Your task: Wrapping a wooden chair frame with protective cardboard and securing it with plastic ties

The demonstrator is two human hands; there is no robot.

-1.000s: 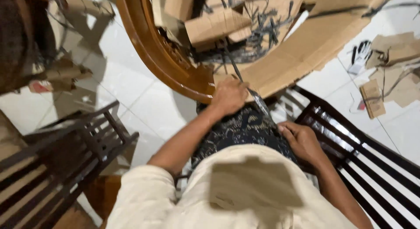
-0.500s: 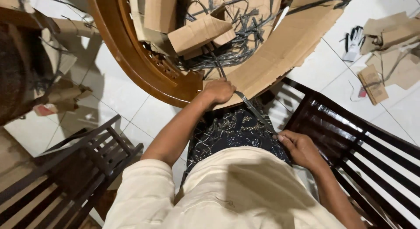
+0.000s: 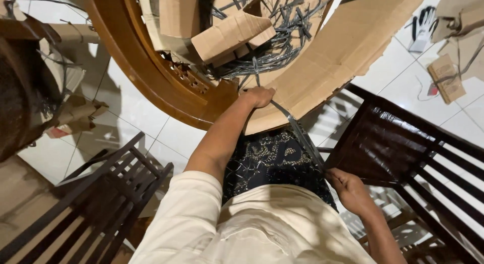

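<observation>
A long grey strap (image 3: pixel 298 131) runs taut between my two hands. My left hand (image 3: pixel 258 96) grips its upper end at the edge of the round wooden table (image 3: pixel 146 77). My right hand (image 3: pixel 348 188) is closed on the lower end beside my lap. The strap crosses a large sheet of brown cardboard (image 3: pixel 343 47) that hangs over the table's rim. A tangle of several more grey straps (image 3: pixel 282 37) lies on the table among folded cardboard boxes (image 3: pixel 229 34). My dark patterned lap (image 3: pixel 275 160) lies below the strap.
A dark wooden chair (image 3: pixel 418 148) stands at my right, another dark slatted chair (image 3: pixel 101 193) at my left. Cardboard scraps (image 3: pixel 446 75) and a work glove (image 3: pixel 422 24) lie on the white tiled floor at the upper right. More cardboard and straps (image 3: pixel 70 112) are at the left.
My right hand has drawn back and down toward my right side, stretching the strap longer. My left hand stays at the table's edge. The view has shifted slightly.
</observation>
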